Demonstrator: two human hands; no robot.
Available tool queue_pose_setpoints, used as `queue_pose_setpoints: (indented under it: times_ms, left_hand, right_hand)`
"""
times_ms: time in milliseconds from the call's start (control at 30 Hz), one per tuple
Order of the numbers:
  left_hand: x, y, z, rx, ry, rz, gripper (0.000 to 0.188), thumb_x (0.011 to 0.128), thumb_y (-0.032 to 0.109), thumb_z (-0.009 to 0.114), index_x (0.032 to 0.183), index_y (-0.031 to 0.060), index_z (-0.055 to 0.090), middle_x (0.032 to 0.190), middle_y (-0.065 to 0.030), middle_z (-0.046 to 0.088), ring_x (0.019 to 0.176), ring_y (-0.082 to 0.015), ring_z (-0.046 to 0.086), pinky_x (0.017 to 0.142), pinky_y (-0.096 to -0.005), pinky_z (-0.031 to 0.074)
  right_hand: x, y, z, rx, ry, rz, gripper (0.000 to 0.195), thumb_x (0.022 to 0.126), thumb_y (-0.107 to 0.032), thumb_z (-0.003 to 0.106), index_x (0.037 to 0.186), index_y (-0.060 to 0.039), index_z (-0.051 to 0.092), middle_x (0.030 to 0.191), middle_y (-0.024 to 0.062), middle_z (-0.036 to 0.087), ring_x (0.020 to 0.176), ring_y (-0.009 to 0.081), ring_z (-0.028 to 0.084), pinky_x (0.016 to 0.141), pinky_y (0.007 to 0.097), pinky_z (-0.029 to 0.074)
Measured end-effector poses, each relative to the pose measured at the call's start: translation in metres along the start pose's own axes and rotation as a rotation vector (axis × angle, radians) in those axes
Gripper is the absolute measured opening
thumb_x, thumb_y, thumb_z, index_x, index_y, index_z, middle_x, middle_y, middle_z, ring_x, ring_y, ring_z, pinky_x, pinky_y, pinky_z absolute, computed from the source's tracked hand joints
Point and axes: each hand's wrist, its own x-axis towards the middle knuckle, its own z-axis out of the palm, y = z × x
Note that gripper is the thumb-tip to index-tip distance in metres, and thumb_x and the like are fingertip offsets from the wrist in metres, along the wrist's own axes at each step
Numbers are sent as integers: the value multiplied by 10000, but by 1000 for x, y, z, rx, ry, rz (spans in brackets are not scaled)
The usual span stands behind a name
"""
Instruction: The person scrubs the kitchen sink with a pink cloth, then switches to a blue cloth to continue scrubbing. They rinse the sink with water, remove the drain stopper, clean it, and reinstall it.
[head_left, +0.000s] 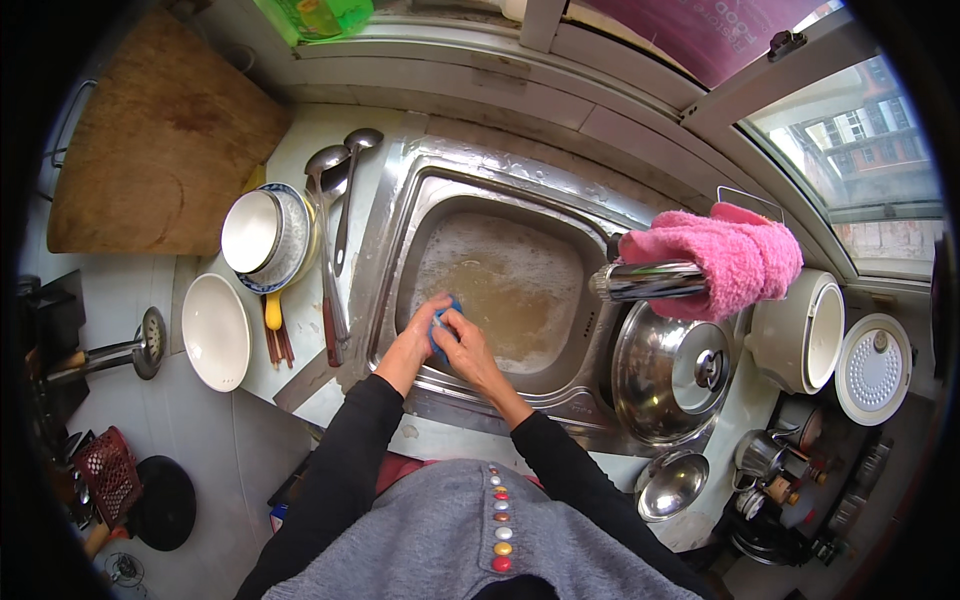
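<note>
My left hand (419, 333) and my right hand (466, 344) meet over the near left part of a stainless steel sink (409, 247). Between them they hold a blue cloth or sponge (442, 328), mostly covered by my fingers. Below lies cloudy, sudsy water (517, 292) in the basin; what may be under it is hidden. A chrome faucet (652, 280) with a pink towel (739, 259) draped over it reaches in from the right.
Left of the sink are ladles (335, 225), stacked bowls (253, 231), a white oval dish (216, 332), chopsticks (278, 337) and a wooden cutting board (165, 142). On the right stand a lidded steel pan (660, 375), a steel bowl (673, 487) and a rice cooker (795, 330).
</note>
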Motion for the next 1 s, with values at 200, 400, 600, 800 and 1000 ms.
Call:
queue_pose_setpoints:
  times_ms: [200, 400, 600, 800, 1000]
  left_hand:
    - [69, -39, -67, -64, -143, 81, 320, 951, 162, 464, 1219, -8, 508, 1169, -171, 573, 1055, -300, 587, 973, -443, 468]
    - [-8, -11, 40, 315, 155, 122, 462, 932, 60, 367, 1393, 25, 348, 1335, -178, 442, 1182, -348, 496, 952, -614, 425]
    - [-21, 28, 62, 480, 280, 256, 509, 940, 62, 333, 1442, 127, 292, 1379, -132, 406, 1195, -346, 466, 925, -686, 382]
    - [-57, 64, 105, 374, 96, 395, 597, 801, -112, 317, 1363, 75, 397, 1283, -185, 451, 1089, -319, 558, 942, -514, 468]
    - [-91, 44, 127, 357, -229, 427, 754, 582, -192, 308, 1261, 72, 501, 1263, -151, 441, 1141, -267, 523, 908, -387, 520]
  right_hand:
    - [29, 43, -13, -620, 243, -34, 227, 910, -242, 506, 848, -37, 582, 801, 231, 625, 776, 420, 614, 683, 516, 467]
    - [51, 59, -82, -482, 282, -258, 165, 907, -166, 526, 892, -25, 609, 839, 161, 618, 780, 349, 600, 704, 419, 467]
    - [59, 4, -92, -269, 170, -268, 109, 878, -96, 578, 940, -20, 625, 908, 118, 624, 798, 243, 598, 698, 318, 464]
    - [59, -21, -101, -57, 196, -333, 142, 908, -163, 591, 967, -54, 661, 1079, 59, 607, 955, 140, 560, 740, 285, 453]
    - [47, 15, -80, 660, 183, 580, 639, 880, -565, 556, 1347, -150, 424, 1198, 67, 537, 1034, 201, 552, 858, 372, 461]
